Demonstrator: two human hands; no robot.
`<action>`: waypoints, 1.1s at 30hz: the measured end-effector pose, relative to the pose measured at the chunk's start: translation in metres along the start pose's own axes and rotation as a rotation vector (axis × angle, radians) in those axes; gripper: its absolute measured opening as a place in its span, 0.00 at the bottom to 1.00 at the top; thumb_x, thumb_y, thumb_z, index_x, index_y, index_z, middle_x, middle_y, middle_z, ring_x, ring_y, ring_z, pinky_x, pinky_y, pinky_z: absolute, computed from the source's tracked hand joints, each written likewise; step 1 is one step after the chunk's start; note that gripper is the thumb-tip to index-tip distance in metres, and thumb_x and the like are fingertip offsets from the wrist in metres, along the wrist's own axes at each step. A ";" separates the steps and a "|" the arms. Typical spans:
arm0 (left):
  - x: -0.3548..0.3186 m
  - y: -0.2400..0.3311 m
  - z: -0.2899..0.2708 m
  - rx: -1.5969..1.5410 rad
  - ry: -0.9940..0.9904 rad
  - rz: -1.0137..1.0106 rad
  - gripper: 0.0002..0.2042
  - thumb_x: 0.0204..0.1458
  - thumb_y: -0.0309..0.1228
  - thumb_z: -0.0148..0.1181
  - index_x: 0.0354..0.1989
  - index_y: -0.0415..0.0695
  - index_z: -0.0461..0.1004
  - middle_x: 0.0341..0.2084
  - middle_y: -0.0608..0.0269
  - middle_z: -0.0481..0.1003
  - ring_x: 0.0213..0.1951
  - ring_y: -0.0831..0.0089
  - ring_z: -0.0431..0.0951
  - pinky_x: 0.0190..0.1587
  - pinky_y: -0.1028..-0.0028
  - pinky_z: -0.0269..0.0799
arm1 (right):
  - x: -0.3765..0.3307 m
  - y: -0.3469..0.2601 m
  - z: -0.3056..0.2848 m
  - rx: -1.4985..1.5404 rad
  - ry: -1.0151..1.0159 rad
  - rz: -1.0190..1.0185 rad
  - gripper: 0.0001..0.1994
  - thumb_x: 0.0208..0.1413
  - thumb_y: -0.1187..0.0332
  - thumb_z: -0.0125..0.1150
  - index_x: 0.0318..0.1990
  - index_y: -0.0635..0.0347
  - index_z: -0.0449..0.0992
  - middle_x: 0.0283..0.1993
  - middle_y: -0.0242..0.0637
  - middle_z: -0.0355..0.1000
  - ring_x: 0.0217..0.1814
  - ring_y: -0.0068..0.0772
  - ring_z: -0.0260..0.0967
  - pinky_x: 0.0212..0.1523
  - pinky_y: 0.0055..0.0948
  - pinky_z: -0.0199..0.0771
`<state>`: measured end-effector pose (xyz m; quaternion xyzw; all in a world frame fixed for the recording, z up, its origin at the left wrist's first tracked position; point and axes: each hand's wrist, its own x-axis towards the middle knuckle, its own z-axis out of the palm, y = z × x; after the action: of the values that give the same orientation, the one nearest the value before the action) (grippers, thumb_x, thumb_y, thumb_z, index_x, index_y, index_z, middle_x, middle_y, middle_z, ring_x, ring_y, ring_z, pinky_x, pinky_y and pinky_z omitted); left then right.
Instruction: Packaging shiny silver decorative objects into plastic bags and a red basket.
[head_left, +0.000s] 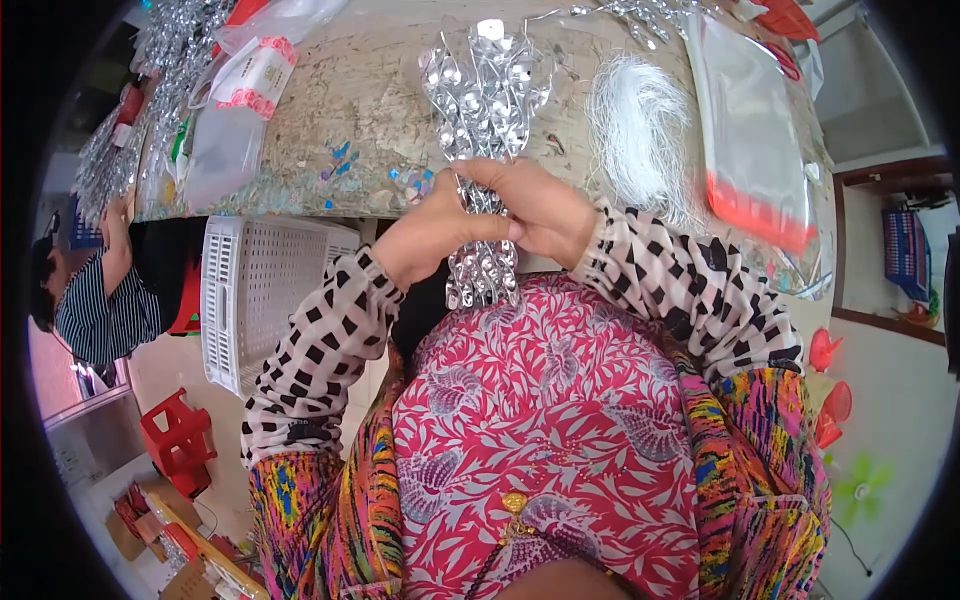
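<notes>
A bunch of shiny silver decorative strands (487, 95) lies over the near edge of the worn table, its lower end hanging in front of my body. My left hand (428, 228) is closed around the bunch from the left, thumb laid across its front. From the right, my right hand (540, 205) grips the same bunch, its fingers crossing just above the left thumb. The hands meet at the middle of the bunch and cover part of it. Right of them on the table lies a loose bundle of white string (640, 135).
Clear plastic bags with red edges (755, 140) lie at the table's right. More silver strands (180, 50) and a pink-and-white packet (258, 78) are at the left. A white plastic crate (225, 300) stands below the table edge; another person (110, 290) works at far left, near a red stool (178, 440).
</notes>
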<state>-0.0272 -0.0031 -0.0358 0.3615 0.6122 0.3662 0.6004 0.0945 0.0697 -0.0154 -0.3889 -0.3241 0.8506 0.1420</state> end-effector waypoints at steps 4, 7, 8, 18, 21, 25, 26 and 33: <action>-0.012 0.003 0.009 -0.073 -0.044 -0.028 0.50 0.35 0.34 0.71 0.59 0.23 0.40 0.54 0.41 0.58 0.58 0.62 0.59 0.59 0.69 0.56 | 0.004 0.012 -0.006 -0.004 0.021 -0.004 0.17 0.54 0.66 0.58 0.42 0.77 0.69 0.35 0.44 0.70 0.28 0.30 0.71 0.21 0.27 0.72; -0.010 -0.010 0.008 -0.061 -0.037 -0.050 0.50 0.35 0.33 0.70 0.59 0.22 0.38 0.55 0.40 0.57 0.58 0.62 0.59 0.59 0.71 0.56 | -0.005 0.012 0.000 -0.029 0.054 0.008 0.18 0.51 0.68 0.61 0.42 0.78 0.69 0.35 0.44 0.71 0.28 0.31 0.72 0.21 0.28 0.73; -0.010 -0.012 0.009 -0.066 -0.036 -0.052 0.50 0.35 0.33 0.70 0.59 0.22 0.38 0.55 0.40 0.57 0.58 0.62 0.59 0.59 0.71 0.56 | -0.005 0.014 -0.001 -0.032 0.055 0.013 0.18 0.51 0.68 0.61 0.42 0.78 0.69 0.35 0.44 0.71 0.28 0.31 0.72 0.21 0.28 0.73; -0.021 -0.009 0.025 -0.086 -0.059 -0.003 0.27 0.39 0.29 0.65 0.49 0.30 0.65 0.39 0.57 0.71 0.41 0.73 0.71 0.43 0.75 0.67 | -0.002 0.025 -0.008 -0.181 -0.020 -0.047 0.17 0.46 0.72 0.66 0.43 0.68 0.71 0.36 0.40 0.72 0.33 0.29 0.72 0.30 0.28 0.74; -0.031 -0.008 0.031 -0.087 -0.026 -0.003 0.27 0.40 0.30 0.65 0.49 0.30 0.65 0.38 0.57 0.72 0.40 0.73 0.72 0.42 0.76 0.67 | -0.006 0.031 -0.009 -0.176 -0.041 -0.060 0.17 0.46 0.72 0.65 0.43 0.68 0.71 0.37 0.39 0.72 0.34 0.29 0.72 0.33 0.28 0.74; -0.035 -0.011 0.030 -0.080 -0.037 -0.059 0.25 0.40 0.30 0.65 0.47 0.30 0.67 0.37 0.58 0.72 0.40 0.73 0.72 0.41 0.77 0.67 | -0.014 0.037 -0.006 -0.151 -0.107 -0.145 0.16 0.47 0.72 0.65 0.44 0.67 0.70 0.37 0.38 0.72 0.37 0.28 0.72 0.35 0.28 0.75; -0.037 -0.010 0.028 -0.039 -0.073 -0.097 0.25 0.40 0.30 0.65 0.46 0.30 0.68 0.37 0.57 0.72 0.40 0.73 0.72 0.42 0.77 0.68 | -0.014 0.038 -0.006 -0.153 -0.111 -0.140 0.16 0.47 0.72 0.65 0.44 0.67 0.70 0.37 0.38 0.72 0.37 0.28 0.72 0.35 0.28 0.75; -0.056 0.002 0.035 0.015 -0.065 -0.075 0.29 0.42 0.31 0.63 0.51 0.30 0.62 0.36 0.62 0.71 0.29 0.79 0.70 0.30 0.80 0.64 | -0.023 0.050 -0.005 -0.060 -0.088 -0.144 0.13 0.48 0.74 0.63 0.41 0.65 0.73 0.37 0.36 0.73 0.35 0.27 0.73 0.36 0.26 0.76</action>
<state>0.0091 -0.0512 -0.0081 0.3545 0.6082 0.3268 0.6306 0.1144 0.0228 -0.0382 -0.3308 -0.3823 0.8445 0.1765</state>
